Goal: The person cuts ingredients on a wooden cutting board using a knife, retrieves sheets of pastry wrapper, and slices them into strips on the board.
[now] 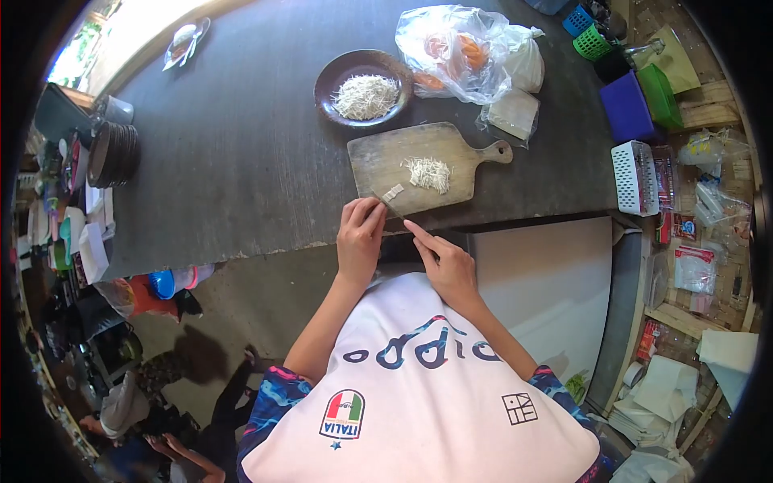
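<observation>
At the near edge of the wooden cutting board (382, 157), my left hand (359, 241) has its fingers bent together against a small stack of pale food slices (393, 192). My right hand (448, 270) is closed round a knife (393, 210), index finger stretched along it. The thin blade lies beside my left fingertips; the handle is mostly hidden in my palm. A heap of thin pale strips (427, 175) rests on the board, right of the slices. Behind the board, a brown plate (324, 90) holds a larger pile of similar strips (366, 97).
Beyond the board lie a clear plastic bag (451, 52) with orange items and a wrapped pale block (514, 113). Stacked dark plates (113, 155) stand at the table's left. Baskets, including a white one (635, 179), line the right. People (173, 451) are at lower left.
</observation>
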Demonstrator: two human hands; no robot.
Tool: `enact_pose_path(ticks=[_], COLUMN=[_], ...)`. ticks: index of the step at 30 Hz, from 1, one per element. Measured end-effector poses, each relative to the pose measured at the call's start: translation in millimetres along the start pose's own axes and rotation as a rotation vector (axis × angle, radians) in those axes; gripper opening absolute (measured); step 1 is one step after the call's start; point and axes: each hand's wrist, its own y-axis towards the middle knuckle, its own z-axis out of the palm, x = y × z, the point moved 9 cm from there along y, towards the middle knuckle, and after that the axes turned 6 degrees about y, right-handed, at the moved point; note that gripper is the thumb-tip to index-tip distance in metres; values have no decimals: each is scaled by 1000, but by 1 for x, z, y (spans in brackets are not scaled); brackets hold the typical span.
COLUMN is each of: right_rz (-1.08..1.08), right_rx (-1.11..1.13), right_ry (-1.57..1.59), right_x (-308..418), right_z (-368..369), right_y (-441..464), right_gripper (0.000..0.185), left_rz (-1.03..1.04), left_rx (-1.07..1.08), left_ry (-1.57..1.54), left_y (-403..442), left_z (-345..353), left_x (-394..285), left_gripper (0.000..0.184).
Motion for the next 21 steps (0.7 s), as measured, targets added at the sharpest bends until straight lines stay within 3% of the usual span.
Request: enact_pose_path(ticks=[21], right_rz=[-40], right_rx=[-20], right_ry=[15], right_x=[0], right_z=[-2], right_y=[4], right_gripper=[42], left_rz=[14], left_rx=[3], left_ry=[-5], left_y=[2], left_z=[-1], left_x=[0], left_gripper=[20])
